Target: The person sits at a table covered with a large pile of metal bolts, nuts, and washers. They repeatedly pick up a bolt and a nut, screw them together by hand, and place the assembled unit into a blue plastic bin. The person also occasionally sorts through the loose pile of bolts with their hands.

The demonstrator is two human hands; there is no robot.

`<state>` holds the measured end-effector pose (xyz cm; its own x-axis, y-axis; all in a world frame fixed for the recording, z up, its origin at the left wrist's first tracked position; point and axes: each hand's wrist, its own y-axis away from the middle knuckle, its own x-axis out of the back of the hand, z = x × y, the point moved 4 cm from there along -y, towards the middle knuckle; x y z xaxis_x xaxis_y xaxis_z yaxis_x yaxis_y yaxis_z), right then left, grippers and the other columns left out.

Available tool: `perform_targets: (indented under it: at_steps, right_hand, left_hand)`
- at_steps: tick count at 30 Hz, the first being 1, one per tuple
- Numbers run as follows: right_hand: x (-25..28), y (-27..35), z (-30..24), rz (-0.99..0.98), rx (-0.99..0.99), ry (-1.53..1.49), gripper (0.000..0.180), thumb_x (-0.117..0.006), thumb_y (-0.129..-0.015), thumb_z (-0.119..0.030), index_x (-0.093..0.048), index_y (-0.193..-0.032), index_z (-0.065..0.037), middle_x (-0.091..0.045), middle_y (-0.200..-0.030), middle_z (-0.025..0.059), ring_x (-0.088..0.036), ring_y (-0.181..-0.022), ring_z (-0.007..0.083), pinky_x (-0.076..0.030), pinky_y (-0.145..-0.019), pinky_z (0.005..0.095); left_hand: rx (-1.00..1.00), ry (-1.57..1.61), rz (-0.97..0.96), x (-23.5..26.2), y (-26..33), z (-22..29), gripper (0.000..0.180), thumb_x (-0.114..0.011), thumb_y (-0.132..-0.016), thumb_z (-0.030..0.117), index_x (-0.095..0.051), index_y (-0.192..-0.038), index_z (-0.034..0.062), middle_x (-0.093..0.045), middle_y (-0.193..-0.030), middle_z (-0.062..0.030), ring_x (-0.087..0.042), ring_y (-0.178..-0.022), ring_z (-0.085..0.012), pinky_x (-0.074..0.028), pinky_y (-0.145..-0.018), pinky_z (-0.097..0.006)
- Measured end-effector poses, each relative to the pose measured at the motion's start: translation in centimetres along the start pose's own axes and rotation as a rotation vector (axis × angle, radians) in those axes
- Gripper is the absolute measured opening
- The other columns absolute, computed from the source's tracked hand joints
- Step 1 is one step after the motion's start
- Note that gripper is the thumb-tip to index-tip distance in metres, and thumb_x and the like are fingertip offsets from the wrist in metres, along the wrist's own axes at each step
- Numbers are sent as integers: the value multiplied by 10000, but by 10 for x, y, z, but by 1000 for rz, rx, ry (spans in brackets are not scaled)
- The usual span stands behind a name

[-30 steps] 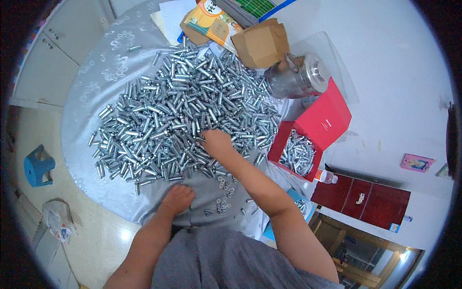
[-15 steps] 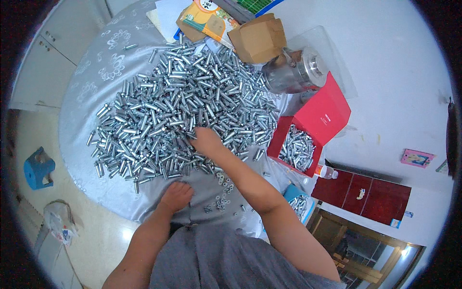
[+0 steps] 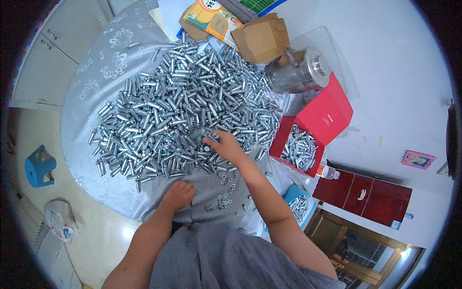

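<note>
A wide heap of silver metal sleeve anchor bolts [image 3: 159, 103] covers the middle of the table. At its near edge my right hand [image 3: 225, 147] has thumb and forefinger closed about a bolt [image 3: 212, 135], partly hidden among the others. My left hand [image 3: 178, 195] lies low on the cloth at the table's near edge, its fingers curled together; what they hold, if anything, is too small to make out. Between my forearms, loose nuts and washers [image 3: 222, 202] are scattered on the grey patterned tablecloth [image 3: 98, 176].
Right of the heap, an open red box [image 3: 323, 115] holds more bolts, and a blue container [image 3: 294, 195] with bolts stands nearer me. A metal pot [image 3: 294, 72], a cardboard box [image 3: 260, 38] and a yellow package [image 3: 211, 20] line the far right. A blue stool [image 3: 39, 167] stands on the floor at left.
My right hand has drawn back slightly to the right out of the heap, and its thumb and forefinger now show. My left hand has stayed almost in place.
</note>
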<state>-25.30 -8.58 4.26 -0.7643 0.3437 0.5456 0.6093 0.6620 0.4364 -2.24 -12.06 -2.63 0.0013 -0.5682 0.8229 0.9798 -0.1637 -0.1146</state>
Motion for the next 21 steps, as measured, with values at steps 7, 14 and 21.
perform_targets:
  at_steps: [7, 14, 21]
  right_hand:
    - [13, 20, 9, -108, -210, -688, 245, -564, -852, -267, -571, -973, -55, -573, -686, 7, -434, -518, 59, -323, -444, 203]
    - [15, 30, -13, 6, -104, -1066, 139, -534, -867, -189, -502, -931, -70, -465, -689, -6, -318, -480, 40, -226, -409, 189]
    - [13, 10, 0, 114, -221, -547, 206, -562, -846, -247, -563, -742, -69, -459, -502, -15, -385, -444, 76, -306, -433, 219]
  left_hand:
    - [14, -12, -5, -2, 1, 0, 90, -536, -693, 173, -534, -764, 117, -516, -785, -42, -510, -779, -225, -402, -699, -376]
    - [15, -3, -15, -2, 1, -1, 100, -535, -713, 188, -534, -788, 122, -514, -796, -40, -512, -792, -224, -402, -711, -375]
    - [28, -27, -18, 5, 0, 1, 70, -498, -727, 167, -519, -777, 123, -522, -824, -32, -507, -830, -202, -393, -754, -334]
